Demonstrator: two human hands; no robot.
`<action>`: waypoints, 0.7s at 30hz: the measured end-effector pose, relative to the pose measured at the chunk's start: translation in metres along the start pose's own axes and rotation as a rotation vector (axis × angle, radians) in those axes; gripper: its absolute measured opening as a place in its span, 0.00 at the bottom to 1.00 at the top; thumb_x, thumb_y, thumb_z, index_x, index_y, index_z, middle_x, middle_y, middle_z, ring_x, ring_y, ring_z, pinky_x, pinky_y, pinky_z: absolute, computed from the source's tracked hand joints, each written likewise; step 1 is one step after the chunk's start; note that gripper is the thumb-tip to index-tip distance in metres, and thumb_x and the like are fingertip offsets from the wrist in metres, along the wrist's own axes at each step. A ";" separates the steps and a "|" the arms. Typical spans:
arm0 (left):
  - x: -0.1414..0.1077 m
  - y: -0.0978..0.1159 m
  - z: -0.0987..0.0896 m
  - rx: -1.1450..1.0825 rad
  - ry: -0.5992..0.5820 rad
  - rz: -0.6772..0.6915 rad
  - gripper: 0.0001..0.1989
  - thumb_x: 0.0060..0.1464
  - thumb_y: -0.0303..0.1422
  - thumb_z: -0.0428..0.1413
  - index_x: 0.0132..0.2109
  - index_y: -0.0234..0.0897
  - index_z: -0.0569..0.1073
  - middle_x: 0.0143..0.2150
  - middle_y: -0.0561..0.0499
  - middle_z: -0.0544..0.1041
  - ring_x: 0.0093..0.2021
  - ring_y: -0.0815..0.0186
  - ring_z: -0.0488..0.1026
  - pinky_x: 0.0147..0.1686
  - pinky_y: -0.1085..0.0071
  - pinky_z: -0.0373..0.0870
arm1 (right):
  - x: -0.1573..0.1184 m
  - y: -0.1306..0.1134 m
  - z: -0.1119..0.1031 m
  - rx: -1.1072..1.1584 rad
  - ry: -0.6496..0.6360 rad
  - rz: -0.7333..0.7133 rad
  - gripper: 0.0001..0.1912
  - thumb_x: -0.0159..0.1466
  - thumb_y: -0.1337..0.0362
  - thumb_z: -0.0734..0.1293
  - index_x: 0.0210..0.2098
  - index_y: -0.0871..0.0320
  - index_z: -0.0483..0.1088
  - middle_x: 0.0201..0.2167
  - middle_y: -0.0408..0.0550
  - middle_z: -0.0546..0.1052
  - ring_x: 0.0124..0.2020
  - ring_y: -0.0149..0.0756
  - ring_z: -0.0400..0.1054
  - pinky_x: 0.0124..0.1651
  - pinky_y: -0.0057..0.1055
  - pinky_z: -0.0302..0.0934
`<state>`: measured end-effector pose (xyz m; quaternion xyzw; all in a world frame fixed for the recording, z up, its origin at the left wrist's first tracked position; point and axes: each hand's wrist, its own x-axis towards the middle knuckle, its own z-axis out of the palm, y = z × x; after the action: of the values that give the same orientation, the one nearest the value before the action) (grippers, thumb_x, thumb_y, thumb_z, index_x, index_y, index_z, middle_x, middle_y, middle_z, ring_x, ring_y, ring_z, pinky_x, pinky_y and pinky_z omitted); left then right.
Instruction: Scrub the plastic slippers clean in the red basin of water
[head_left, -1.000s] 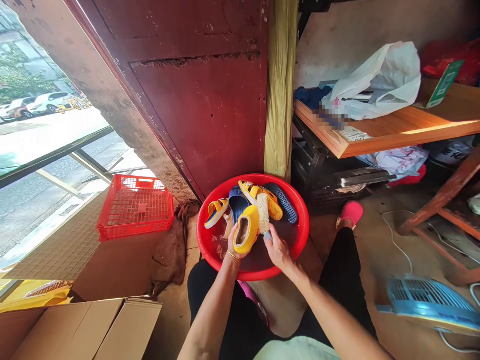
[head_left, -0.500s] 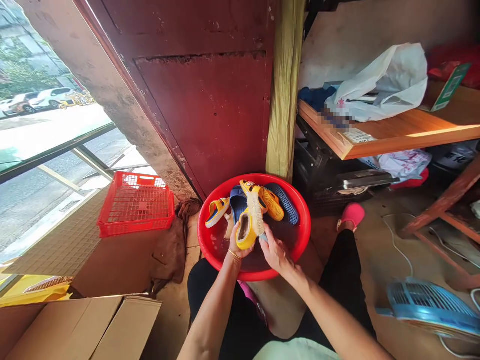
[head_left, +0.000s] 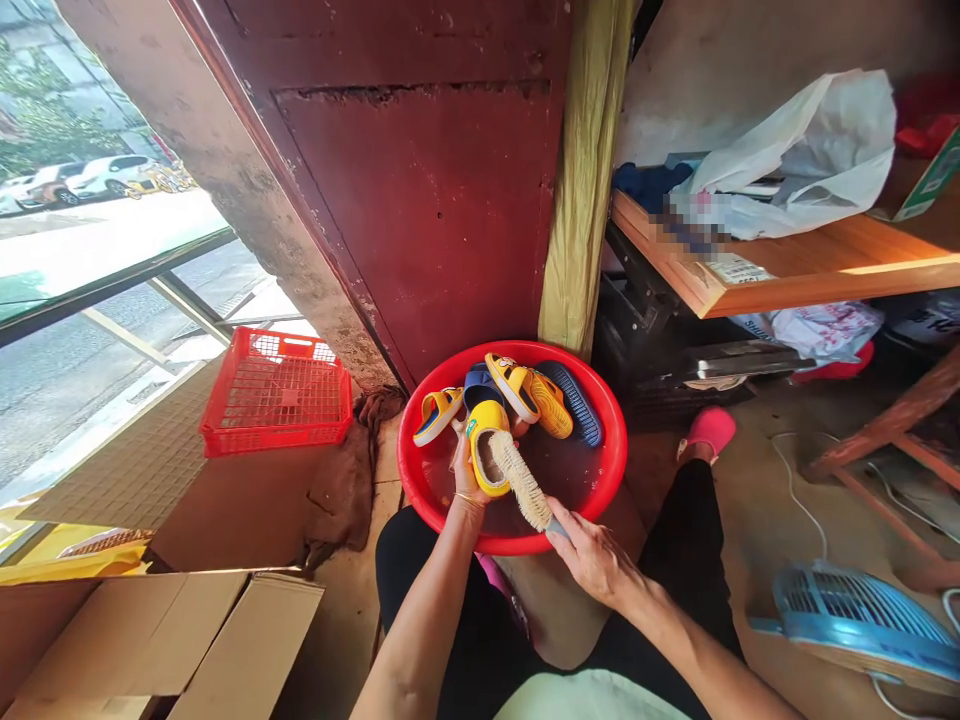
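A red metal door (head_left: 420,200) rises behind a red plastic basin (head_left: 619,455) on the floor, which holds yellow sandals (head_left: 529,395) and navy slides (head_left: 574,402). Of the 2 hands, the left hand (head_left: 466,475) grips a fleece-lined yellow slipper (head_left: 486,450) from beneath, just above the basin. The right hand (head_left: 596,565) is closed on the handle of a bristle brush (head_left: 521,482), its bristles touching the slipper's opening. Scrubbing this slipper looks like the step in hand; the next stroke calls for working the bristles down into the lining.
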<state>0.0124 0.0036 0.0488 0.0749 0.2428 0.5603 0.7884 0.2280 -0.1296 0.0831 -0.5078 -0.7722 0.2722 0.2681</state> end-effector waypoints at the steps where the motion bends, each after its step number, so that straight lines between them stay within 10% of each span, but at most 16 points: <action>1: -0.001 0.000 0.000 0.018 0.003 -0.018 0.32 0.56 0.56 0.53 0.54 0.33 0.74 0.44 0.40 0.81 0.50 0.49 0.77 0.51 0.52 0.73 | -0.003 -0.002 -0.002 -0.028 -0.033 0.005 0.28 0.71 0.58 0.56 0.69 0.54 0.57 0.58 0.54 0.75 0.55 0.44 0.73 0.56 0.38 0.69; 14: 0.001 -0.010 0.002 0.088 0.028 -0.122 0.30 0.62 0.52 0.50 0.55 0.29 0.73 0.43 0.38 0.81 0.48 0.50 0.78 0.48 0.57 0.75 | 0.034 -0.010 -0.010 -0.467 -0.076 0.114 0.27 0.71 0.57 0.56 0.68 0.57 0.59 0.45 0.59 0.80 0.36 0.44 0.78 0.37 0.34 0.67; 21: -0.001 -0.013 0.002 0.100 -0.011 -0.219 0.35 0.64 0.55 0.44 0.54 0.24 0.72 0.40 0.36 0.81 0.38 0.55 0.80 0.42 0.61 0.77 | 0.066 -0.023 0.003 -0.241 -0.103 0.124 0.14 0.72 0.59 0.55 0.49 0.56 0.67 0.40 0.52 0.81 0.40 0.39 0.76 0.38 0.28 0.61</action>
<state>0.0242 -0.0018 0.0455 0.0901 0.2730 0.4577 0.8414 0.1887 -0.0764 0.1061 -0.5682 -0.7792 0.2191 0.1480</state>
